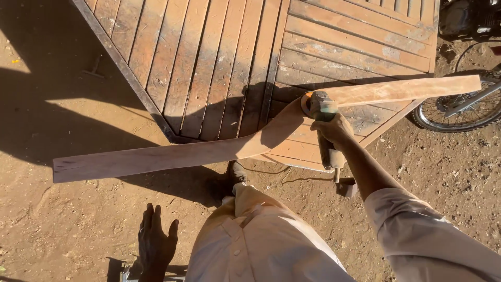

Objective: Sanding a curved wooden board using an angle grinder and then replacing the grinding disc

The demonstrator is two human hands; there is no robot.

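**sandy_joe:** Wood plank [172, 155] lies across the slatted wooden panel [209, 62], curved middle right under your angle grinder [321, 122]. Your right hand [334, 130] is wrapped tight round the body, disc on the edge.

**knotty:** Left hand [154, 243] hangs spread, fingers apart, holding nothing, low beside your leg. I'd reckon you want it steadying the plank, and light passes along the curve.

matt bare wood plank [156, 156], worn slatted wooden gate [219, 62]
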